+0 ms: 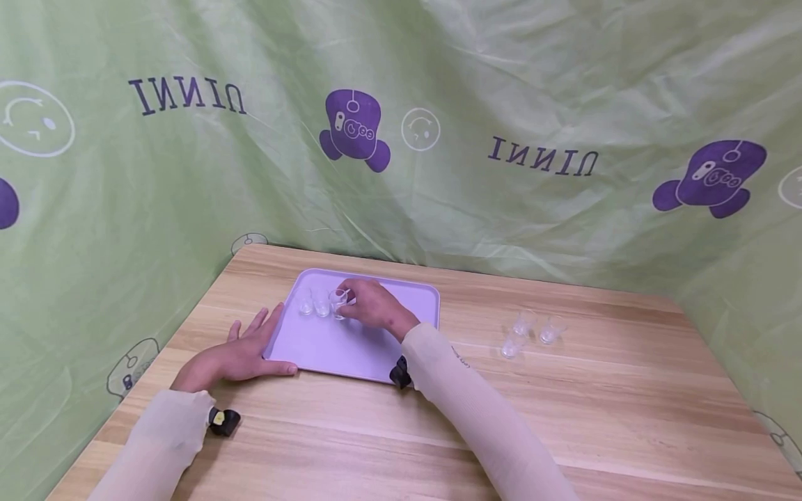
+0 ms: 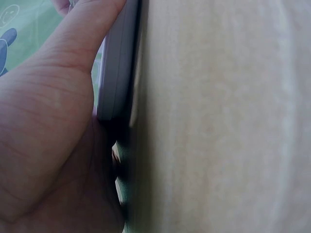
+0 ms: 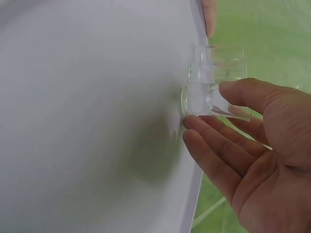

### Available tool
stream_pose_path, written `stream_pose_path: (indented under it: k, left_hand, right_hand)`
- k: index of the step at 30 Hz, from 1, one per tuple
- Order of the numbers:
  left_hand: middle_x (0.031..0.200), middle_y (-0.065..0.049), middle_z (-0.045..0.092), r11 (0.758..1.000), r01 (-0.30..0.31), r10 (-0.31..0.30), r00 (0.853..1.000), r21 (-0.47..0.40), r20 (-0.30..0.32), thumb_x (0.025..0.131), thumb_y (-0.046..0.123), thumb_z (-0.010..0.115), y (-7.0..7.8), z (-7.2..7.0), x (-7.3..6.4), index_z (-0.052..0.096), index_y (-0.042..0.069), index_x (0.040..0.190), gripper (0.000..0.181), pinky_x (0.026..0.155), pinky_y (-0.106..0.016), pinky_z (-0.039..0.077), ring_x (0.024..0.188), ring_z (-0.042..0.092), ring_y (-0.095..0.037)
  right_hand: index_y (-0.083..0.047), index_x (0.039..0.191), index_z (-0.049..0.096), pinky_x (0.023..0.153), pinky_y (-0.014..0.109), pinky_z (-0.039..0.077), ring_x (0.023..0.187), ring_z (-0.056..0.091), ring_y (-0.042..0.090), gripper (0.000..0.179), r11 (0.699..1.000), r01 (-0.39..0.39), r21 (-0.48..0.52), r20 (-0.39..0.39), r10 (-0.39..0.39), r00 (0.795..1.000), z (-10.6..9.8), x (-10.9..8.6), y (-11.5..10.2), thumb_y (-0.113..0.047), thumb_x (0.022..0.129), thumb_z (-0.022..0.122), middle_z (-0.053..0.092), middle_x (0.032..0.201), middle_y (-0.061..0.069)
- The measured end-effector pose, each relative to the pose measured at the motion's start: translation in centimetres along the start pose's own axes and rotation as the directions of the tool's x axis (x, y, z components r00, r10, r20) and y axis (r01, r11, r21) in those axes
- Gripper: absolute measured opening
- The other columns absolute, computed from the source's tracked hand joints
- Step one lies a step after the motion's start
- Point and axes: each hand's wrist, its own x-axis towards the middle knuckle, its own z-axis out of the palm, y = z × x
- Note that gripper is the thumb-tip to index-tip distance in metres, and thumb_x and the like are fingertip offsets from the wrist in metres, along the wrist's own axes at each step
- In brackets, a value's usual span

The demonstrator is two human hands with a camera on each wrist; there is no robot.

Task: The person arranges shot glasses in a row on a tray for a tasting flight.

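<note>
A lavender tray (image 1: 357, 348) lies on the wooden table. Three small clear glasses stand in a row toward its far left: a left glass (image 1: 305, 303), a middle glass (image 1: 322, 305) and a right glass (image 1: 339, 304). My right hand (image 1: 374, 305) holds the right glass between thumb and fingers; in the right wrist view this glass (image 3: 198, 99) stands upright on the tray, close beside the others. With fingers spread, my left hand (image 1: 241, 353) rests at the tray's near left corner. In the left wrist view, its thumb lies along the tray's edge (image 2: 116, 73).
To the right of the tray, three more clear glasses stand grouped on the table: a back one (image 1: 525, 321), a front one (image 1: 512, 345) and a right one (image 1: 552, 330). A green printed curtain (image 1: 438, 209) hangs behind and beside the table (image 1: 614, 396).
</note>
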Motion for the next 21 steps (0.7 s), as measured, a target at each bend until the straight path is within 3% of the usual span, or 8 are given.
stream_pose_path:
  k: [10, 21]
  left_hand:
    - [0.167, -0.03, 0.002, 1.0, -0.007, 0.007, 1.0, 0.007, -0.006, 0.086, 0.059, 0.077, 0.0, -0.4, 0.2, -0.005, -0.004, 0.161, 0.128, 0.108, -0.075, -0.015, 0.151, -0.007, -0.052]
    - [0.167, -0.03, 0.003, 1.0, -0.001, 0.001, 1.0, -0.009, -0.006, 0.085, 0.06, 0.077, 0.0, 0.0, -0.2, -0.005, -0.003, 0.162, 0.129, 0.109, -0.073, -0.016, 0.151, -0.008, -0.051]
  right_hand:
    - [-0.003, 0.133, 0.062, 0.086, 0.027, 0.053, 0.105, 0.069, 0.02, 0.041, 0.999, -0.029, 0.027, 0.026, 0.029, 0.999, -0.6, -0.1, 0.3, -0.01, 0.095, 0.075, 0.073, 0.119, 0.012]
    - [0.0, 0.139, 0.057, 0.095, 0.033, 0.052, 0.116, 0.067, 0.027, 0.047, 0.994, 0.001, 0.105, -0.02, 0.001, 1.0, -2.2, -2.6, 0.8, -0.012, 0.096, 0.073, 0.07, 0.124, 0.014]
